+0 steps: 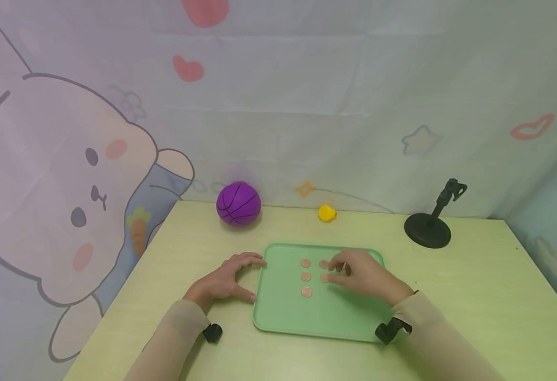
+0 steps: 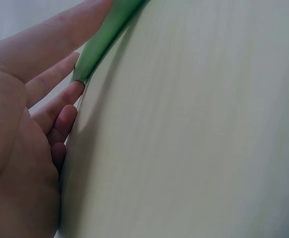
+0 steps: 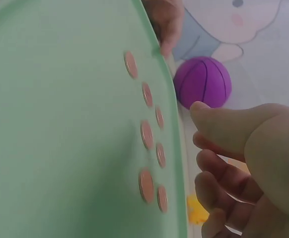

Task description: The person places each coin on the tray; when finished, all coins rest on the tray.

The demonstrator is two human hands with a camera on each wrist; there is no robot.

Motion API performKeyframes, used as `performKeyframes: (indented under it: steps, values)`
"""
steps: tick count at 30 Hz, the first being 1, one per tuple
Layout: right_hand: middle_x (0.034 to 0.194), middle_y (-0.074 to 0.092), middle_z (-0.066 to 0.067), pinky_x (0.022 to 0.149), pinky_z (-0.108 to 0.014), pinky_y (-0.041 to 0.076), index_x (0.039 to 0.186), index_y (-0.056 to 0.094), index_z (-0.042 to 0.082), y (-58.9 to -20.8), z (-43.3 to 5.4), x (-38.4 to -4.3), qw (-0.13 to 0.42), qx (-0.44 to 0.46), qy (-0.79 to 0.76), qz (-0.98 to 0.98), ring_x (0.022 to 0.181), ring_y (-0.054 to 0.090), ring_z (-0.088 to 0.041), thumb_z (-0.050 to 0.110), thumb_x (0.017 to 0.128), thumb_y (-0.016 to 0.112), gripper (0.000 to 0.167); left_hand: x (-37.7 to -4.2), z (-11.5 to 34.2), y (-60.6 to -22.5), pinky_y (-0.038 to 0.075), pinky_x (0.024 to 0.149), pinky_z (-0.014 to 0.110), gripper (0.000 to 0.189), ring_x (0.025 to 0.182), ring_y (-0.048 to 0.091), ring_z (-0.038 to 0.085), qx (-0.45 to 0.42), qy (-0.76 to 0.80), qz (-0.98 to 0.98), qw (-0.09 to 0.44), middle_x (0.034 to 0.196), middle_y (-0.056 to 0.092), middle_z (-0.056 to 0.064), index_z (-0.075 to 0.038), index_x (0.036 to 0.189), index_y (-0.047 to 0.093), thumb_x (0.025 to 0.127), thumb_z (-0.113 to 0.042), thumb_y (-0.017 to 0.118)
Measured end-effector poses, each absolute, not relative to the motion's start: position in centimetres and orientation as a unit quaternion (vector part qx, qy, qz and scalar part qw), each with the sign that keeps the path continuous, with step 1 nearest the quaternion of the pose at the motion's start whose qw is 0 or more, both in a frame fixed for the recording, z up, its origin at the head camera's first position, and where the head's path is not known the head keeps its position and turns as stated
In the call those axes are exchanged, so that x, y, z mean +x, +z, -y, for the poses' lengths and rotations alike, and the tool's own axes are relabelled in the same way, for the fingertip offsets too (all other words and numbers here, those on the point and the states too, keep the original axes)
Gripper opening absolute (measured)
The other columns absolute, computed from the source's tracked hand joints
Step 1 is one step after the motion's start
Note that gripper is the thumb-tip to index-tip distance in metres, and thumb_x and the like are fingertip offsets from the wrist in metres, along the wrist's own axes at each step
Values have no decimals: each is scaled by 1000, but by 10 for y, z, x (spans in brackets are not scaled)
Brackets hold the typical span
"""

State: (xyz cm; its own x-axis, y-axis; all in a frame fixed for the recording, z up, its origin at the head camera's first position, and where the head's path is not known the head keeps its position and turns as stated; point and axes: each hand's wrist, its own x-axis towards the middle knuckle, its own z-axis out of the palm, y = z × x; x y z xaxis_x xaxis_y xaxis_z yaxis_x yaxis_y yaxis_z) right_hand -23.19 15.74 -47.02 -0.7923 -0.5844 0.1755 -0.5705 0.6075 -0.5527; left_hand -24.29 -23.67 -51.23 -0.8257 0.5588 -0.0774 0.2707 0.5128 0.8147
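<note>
A green tray lies on the table with several copper-coloured coins laid flat in rows. Three of them form a column on the left, while others sit partly under my right hand. That hand hovers over the tray, thumb and index finger apart, the other fingers loosely bent. In the right wrist view, a gap shows between thumb and fingers, and the coins lie on the tray beyond them. My left hand rests at the tray's left edge, fingers and thumb spread, fingertips at the green rim.
Behind the tray, a purple ball stands at the back left of the table and a small yellow toy at the back middle. A black stand with a round base is at the back right. A printed curtain hangs behind the table.
</note>
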Motion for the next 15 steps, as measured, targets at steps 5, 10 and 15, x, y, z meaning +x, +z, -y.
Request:
performKeyframes:
  steps: [5,10,15]
  values:
    - [99,72,2,69,-28,55,108,77,9,-470,-188,-234,23,-319,-313,-894,79,61,-6,23,94,81,20,-242,237,-513,16,123,64,81,152,26,31,243,428,-854,168,162,41,0,-26,144,62,71,-27,98]
    - [97,69,5,70,-29,56,108,77,9,-472,-217,-234,15,-305,-301,-903,81,62,-6,22,94,81,19,-242,237,-513,16,122,65,81,152,27,32,243,430,-853,168,163,41,0,-26,144,62,71,-27,98]
    - [93,66,8,69,-26,54,108,76,9,-471,-245,-231,7,-290,-290,-912,81,61,-5,21,94,81,19,-243,237,-513,16,123,64,81,152,27,31,244,428,-854,168,163,41,0,-26,144,62,71,-28,98]
